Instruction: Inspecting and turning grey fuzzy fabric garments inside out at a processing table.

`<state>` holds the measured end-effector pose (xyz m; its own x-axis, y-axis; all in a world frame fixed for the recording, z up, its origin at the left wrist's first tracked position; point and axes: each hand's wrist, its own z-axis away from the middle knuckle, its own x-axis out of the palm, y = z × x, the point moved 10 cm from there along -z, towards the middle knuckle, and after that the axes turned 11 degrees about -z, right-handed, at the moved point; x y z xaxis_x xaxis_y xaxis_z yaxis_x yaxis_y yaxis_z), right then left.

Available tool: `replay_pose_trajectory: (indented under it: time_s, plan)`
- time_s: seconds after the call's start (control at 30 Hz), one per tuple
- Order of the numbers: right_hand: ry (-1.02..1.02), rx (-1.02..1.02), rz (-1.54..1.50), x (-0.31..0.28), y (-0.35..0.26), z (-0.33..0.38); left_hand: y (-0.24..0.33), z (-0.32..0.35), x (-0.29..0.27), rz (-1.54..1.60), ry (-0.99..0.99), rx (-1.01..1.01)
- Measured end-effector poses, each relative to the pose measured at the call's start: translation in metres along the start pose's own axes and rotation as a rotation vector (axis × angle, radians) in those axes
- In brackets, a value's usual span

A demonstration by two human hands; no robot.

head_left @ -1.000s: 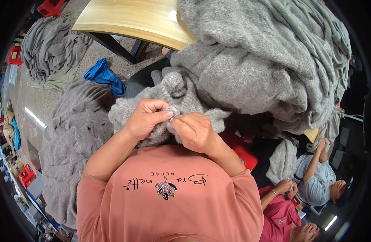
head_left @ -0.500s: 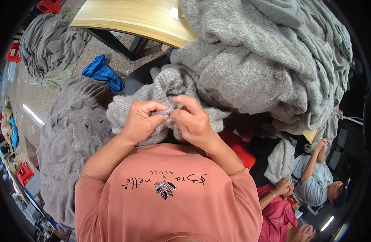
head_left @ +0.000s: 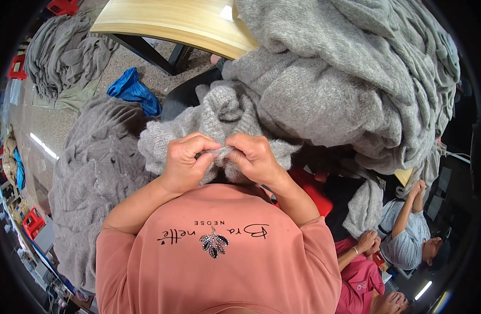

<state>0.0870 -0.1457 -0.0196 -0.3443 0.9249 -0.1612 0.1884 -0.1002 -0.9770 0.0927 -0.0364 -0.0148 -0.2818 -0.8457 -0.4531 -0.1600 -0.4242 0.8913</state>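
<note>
A grey fuzzy knit garment (head_left: 225,107) lies bunched in my lap, its folds standing up just beyond my hands. My left hand (head_left: 187,158) pinches a bit of the knit between thumb and forefinger. Close beside it, my right hand (head_left: 253,157) is closed in the same kind of pinch on the same stretch of knit. Only a small gap separates the fingertips, with a thin strip of grey knit between them. Whether a thread or small tool is also in the fingers is too small to tell.
A tall heap of grey knits (head_left: 324,94) covers the right of the wooden table (head_left: 172,21). Another grey pile (head_left: 99,178) rises on my left, with a blue cloth (head_left: 133,93) beyond it. A farther pile (head_left: 68,57) lies on the floor. Two people sit at the lower right.
My right hand has come down from a raised, blurred position, and its fingers now pinch the knit opposite my left. The left hand stays nearly in place.
</note>
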Motion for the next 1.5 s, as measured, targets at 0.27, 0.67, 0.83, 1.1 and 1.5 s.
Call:
replay_pose_trajectory:
  time_s: [0.27,0.67,0.83,1.1,1.5]
  plan:
    - [0.204,-0.152,0.071,-0.005,-0.029,0.010,0.036,0.001,-0.012,-0.156,0.128,0.254]
    - [0.299,-0.284,0.154,0.007,-0.046,0.010,0.053,0.011,-0.019,-0.382,0.328,0.435]
    - [0.264,-0.323,0.289,0.001,-0.051,0.007,0.056,0.017,-0.021,-0.320,0.365,0.480]
    - [0.537,-0.077,0.334,-0.064,-0.024,0.027,0.000,-0.022,-0.027,-0.315,-0.053,0.218]
    - [-0.003,-0.152,0.139,0.004,-0.040,-0.010,0.033,-0.014,-0.011,-0.210,-0.085,0.267]
